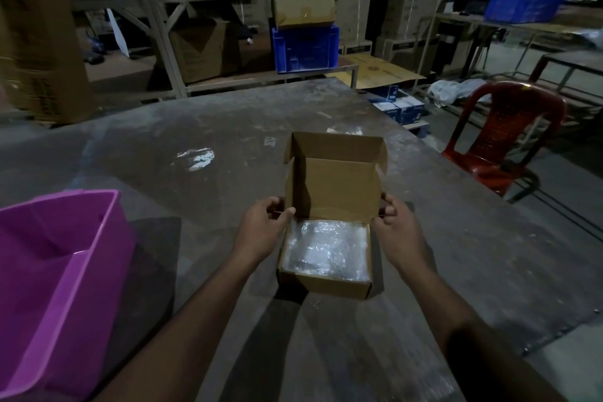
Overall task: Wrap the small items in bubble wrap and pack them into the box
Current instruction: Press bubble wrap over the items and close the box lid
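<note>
Both hands pinch side flaps of the box's raised lid: left hand [266, 225], right hand [393, 225]. On the table [202, 192], the box [326, 284] already holds bubble wrap [326, 251]. Packing looks done; next likely means tucking flaps and closing the lid.

The box [326, 284] is matt brown corrugated cardboard, filled with glossy, crinkled bubble wrap [326, 250]. The tabletop [228, 127] looks rough, scuffed grey; the bin [78, 258] at near left is smooth pink plastic.

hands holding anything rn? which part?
Both hold the cardboard box: left hand pinches its left side flap, right hand its right side flap, at the lid hinge.
</note>
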`<move>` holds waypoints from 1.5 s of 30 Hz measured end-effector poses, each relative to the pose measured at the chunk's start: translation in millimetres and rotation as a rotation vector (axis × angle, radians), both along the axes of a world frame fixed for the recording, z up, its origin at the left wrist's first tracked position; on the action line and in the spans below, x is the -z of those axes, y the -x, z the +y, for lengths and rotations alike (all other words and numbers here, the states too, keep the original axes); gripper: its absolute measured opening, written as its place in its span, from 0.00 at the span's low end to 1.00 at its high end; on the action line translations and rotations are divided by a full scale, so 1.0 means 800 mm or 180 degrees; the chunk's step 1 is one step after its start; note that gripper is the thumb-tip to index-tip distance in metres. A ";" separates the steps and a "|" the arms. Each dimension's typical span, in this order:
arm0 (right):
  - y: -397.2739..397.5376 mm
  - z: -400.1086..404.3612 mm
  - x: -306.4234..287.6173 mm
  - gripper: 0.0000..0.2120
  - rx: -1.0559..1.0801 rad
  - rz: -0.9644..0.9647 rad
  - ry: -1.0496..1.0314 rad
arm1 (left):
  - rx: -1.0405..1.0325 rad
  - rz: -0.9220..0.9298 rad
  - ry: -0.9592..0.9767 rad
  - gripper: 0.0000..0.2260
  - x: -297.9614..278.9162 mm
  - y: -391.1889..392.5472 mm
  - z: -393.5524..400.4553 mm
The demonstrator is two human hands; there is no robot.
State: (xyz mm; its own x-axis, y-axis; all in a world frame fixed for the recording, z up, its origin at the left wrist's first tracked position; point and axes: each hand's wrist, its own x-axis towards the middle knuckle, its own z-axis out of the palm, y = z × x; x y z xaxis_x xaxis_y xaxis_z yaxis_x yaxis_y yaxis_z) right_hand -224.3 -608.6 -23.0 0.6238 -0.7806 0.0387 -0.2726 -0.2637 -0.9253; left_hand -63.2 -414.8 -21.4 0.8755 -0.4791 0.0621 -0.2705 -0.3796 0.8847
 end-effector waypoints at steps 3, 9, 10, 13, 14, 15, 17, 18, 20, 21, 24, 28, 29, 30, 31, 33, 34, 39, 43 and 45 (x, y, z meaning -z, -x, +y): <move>0.002 0.000 -0.017 0.19 -0.0049 0.0159 0.0401 | -0.0115 -0.0190 -0.0107 0.12 -0.002 -0.003 -0.005; 0.003 0.014 -0.014 0.26 -0.0163 0.0778 0.0427 | -0.0083 -0.0364 -0.0644 0.09 0.002 0.003 -0.003; 0.005 0.017 -0.012 0.21 -0.0194 0.0972 0.0487 | -0.0045 -0.0271 -0.0661 0.12 0.006 0.007 0.001; 0.007 0.025 0.003 0.08 -0.0256 0.1321 0.0299 | 0.0022 -0.0164 -0.0631 0.16 0.023 0.011 0.010; 0.008 0.027 0.005 0.08 -0.0263 0.1352 0.0210 | 0.0046 -0.0233 -0.0675 0.15 0.025 0.012 0.012; 0.009 0.028 0.009 0.14 -0.0272 0.1261 0.0115 | 0.0061 -0.0315 -0.0760 0.13 0.026 0.013 0.014; 0.013 0.026 0.016 0.27 -0.0259 0.0936 -0.0028 | 0.0180 -0.0409 -0.0872 0.12 0.026 0.015 0.015; 0.015 0.022 0.021 0.30 -0.0284 0.0877 -0.0018 | 0.0250 -0.0416 -0.0896 0.13 0.026 0.014 0.016; 0.023 0.013 0.033 0.29 -0.0446 0.0932 0.0052 | 0.0368 -0.0485 -0.0948 0.12 0.023 0.011 0.022; 0.025 0.004 0.045 0.29 -0.0536 0.0929 0.0090 | 0.0489 -0.0571 -0.0980 0.12 0.020 0.009 0.025; 0.039 0.009 0.037 0.31 -0.0751 0.0809 0.0144 | 0.1113 -0.0455 -0.0698 0.15 0.007 0.009 0.041; 0.051 0.022 0.030 0.21 -0.0529 0.0206 -0.0323 | 0.1391 0.0057 -0.0384 0.15 0.004 0.006 0.056; 0.052 0.025 0.030 0.18 -0.0427 0.0132 -0.0401 | 0.1297 0.0265 -0.0247 0.14 0.005 0.006 0.056; 0.053 0.029 0.028 0.15 -0.0335 0.0122 -0.0470 | 0.1119 0.0518 -0.0079 0.14 0.003 0.009 0.056; 0.054 0.030 0.030 0.14 -0.0231 0.0103 -0.0557 | 0.0908 0.0769 0.0058 0.15 0.001 0.012 0.054; 0.055 0.031 0.028 0.20 -0.0092 0.0203 -0.0693 | 0.0701 0.1119 0.0079 0.23 -0.005 0.014 0.048; 0.054 0.028 0.028 0.27 -0.0067 0.0343 -0.0731 | 0.0732 0.1211 -0.0008 0.28 -0.007 0.012 0.045; 0.051 0.026 0.007 0.30 -0.0390 0.0543 -0.0771 | 0.0788 0.1539 -0.0090 0.23 -0.019 0.011 0.036; 0.054 0.031 0.010 0.18 -0.0597 0.0294 -0.0838 | 0.0777 0.1425 -0.0115 0.15 -0.015 0.013 0.036; 0.058 0.035 0.016 0.16 -0.0553 0.0234 -0.0844 | 0.0802 0.1390 -0.0129 0.16 -0.009 0.012 0.038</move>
State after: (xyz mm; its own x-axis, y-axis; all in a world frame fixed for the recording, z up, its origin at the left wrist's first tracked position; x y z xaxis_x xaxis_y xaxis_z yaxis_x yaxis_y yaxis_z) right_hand -270.7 -580.3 -35.8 0.7421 -0.6392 -0.2019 -0.3134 -0.0647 -0.9474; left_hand -73.0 -384.2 -14.0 0.6725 -0.6733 -0.3071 0.0339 -0.3865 0.9216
